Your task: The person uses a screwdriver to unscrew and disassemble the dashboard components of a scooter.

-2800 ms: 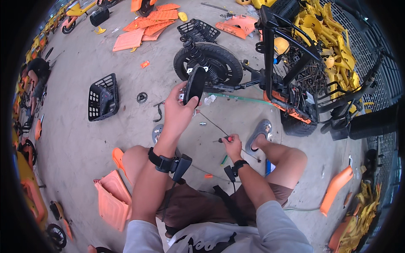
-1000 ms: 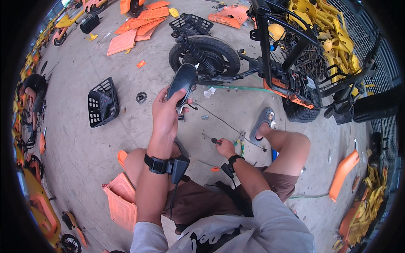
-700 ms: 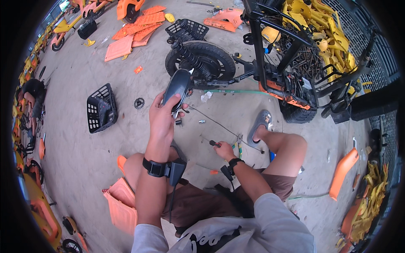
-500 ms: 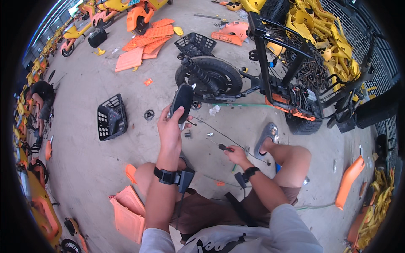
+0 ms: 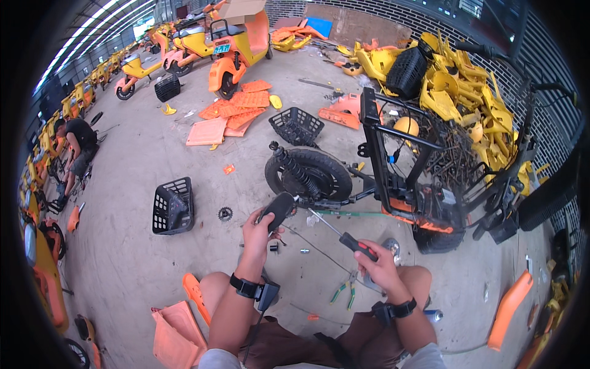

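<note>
In my left hand (image 5: 255, 238) is a smooth black oblong part (image 5: 279, 212) with rounded ends, its far end leaning to the right. Fingers and thumb wrap round its near end. My right hand (image 5: 382, 267) grips a screwdriver (image 5: 351, 241) by its black and red handle. The metal shaft slants up and left, with its tip a little to the right of the black part's far end; I cannot tell whether they touch. Below, on the concrete, lie pliers (image 5: 344, 291) with green handles, a thin black cable (image 5: 319, 247) and a small metal socket-like piece (image 5: 305, 251).
Ahead lies a wheel (image 5: 332, 172) with a shock absorber, joined to a black scooter frame (image 5: 384, 166) on the right. Black baskets (image 5: 184, 229) and a toothed ring (image 5: 225, 213) sit leftward. Yellow panels (image 5: 442, 98) are heaped at the back right. A person (image 5: 80, 147) crouches far left.
My view has tilted upward. The right hand has raised the screwdriver, bringing its shaft close to the black part. The left hand has tipped that part further to the right.
</note>
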Demonstrator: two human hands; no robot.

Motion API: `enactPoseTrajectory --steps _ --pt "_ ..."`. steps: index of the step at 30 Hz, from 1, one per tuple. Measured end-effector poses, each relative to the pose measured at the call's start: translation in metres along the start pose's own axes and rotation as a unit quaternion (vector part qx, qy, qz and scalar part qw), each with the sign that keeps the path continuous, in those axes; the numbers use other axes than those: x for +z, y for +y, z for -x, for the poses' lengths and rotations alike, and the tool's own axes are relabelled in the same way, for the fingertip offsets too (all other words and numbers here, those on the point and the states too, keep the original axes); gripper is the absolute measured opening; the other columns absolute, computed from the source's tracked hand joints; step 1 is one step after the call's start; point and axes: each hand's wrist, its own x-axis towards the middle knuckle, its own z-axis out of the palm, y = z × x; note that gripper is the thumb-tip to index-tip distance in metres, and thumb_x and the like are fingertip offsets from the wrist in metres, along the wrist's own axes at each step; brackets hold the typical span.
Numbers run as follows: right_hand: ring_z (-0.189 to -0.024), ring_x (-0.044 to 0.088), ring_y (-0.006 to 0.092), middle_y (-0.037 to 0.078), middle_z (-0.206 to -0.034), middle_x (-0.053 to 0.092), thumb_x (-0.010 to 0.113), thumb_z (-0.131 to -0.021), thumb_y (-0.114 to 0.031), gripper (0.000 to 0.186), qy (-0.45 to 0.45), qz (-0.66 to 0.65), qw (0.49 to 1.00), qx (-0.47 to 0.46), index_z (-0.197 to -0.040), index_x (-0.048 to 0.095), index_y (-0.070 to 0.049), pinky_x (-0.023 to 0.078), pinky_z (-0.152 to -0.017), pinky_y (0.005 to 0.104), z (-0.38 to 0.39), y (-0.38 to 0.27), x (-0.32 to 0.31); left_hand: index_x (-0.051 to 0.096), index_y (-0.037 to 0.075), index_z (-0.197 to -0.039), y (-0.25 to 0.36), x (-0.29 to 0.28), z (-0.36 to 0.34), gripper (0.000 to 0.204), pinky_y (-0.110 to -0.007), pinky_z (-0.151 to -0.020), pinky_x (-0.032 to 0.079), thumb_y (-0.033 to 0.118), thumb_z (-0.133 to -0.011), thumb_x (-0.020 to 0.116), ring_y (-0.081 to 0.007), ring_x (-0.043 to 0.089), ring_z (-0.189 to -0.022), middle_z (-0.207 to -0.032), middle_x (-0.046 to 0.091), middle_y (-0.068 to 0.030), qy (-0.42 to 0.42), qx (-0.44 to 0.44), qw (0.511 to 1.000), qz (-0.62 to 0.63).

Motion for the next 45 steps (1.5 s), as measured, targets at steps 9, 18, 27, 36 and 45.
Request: enactPoseTrajectory --steps 9,18,27,36,45 --pt "-0.06 0.058 0.007 0.004 -0.086 0.062 0.069 -0.088 -0.01 0.035 -0.015 0.04 0.996 -0.082 -0.121 0.061 -0.001 0.048 -0.053 0.0217 0.005 -0.002 -0.004 0.052 -0.005 -0.124 0.002 0.017 0.01 0.039 -0.03 -0.048 0.051 0.013 -0.09 0.058 -0.0226 0.065 -0.056 -0.085 0.064 -0.0156 -0.065 0.025 0.998 -0.007" --pt "-0.084 0.063 0.0183 0.011 -0.095 0.064 0.071 -0.083 -0.009 0.037 0.026 0.15 0.978 -0.141 -0.118 0.062 -0.001 0.05 -0.073 0.0275 0.009 -0.003 -0.009 0.051 -0.007 -0.126 0.003 0.029 0.014 0.041 -0.03 -0.048 0.051 0.013 -0.09 0.058 -0.0222 0.065 -0.055 -0.086 0.064 -0.0158 -0.066 0.035 0.996 -0.039" --pt "-0.078 0.063 0.0202 0.012 -0.094 0.064 0.071 -0.081 -0.005 0.036 0.038 0.198 0.952 -0.231 -0.116 0.064 -0.002 0.05 -0.07 0.0279 0.006 -0.003 -0.001 0.052 -0.007 -0.126 0.008 0.025 0.016 0.041 -0.029 -0.048 0.051 0.013 -0.091 0.058 -0.0212 0.065 -0.057 -0.089 0.064 -0.0159 -0.068 0.031 0.996 -0.049" --pt "-0.077 0.064 0.0228 0.012 -0.092 0.063 0.073 -0.078 -0.005 0.039 0.049 0.221 0.943 -0.245 -0.116 0.065 -0.002 0.051 -0.068 0.0294 0.005 -0.004 0.004 0.052 -0.007 -0.127 0.01 0.021 0.018 0.04 -0.029 -0.048 0.052 0.01 -0.091 0.057 -0.0217 0.065 -0.056 -0.088 0.064 -0.0169 -0.067 0.033 0.996 -0.042" --pt "-0.08 0.064 0.0229 0.013 -0.094 0.064 0.073 -0.077 -0.004 0.04 0.063 0.223 0.937 -0.26 -0.117 0.065 -0.003 0.052 -0.07 0.0298 0.005 -0.003 0.006 0.052 -0.006 -0.127 0.012 0.021 0.019 0.04 -0.03 -0.05 0.052 0.01 -0.091 0.055 -0.0209 0.064 -0.057 -0.087 0.064 -0.0154 -0.066 0.028 0.995 -0.064"
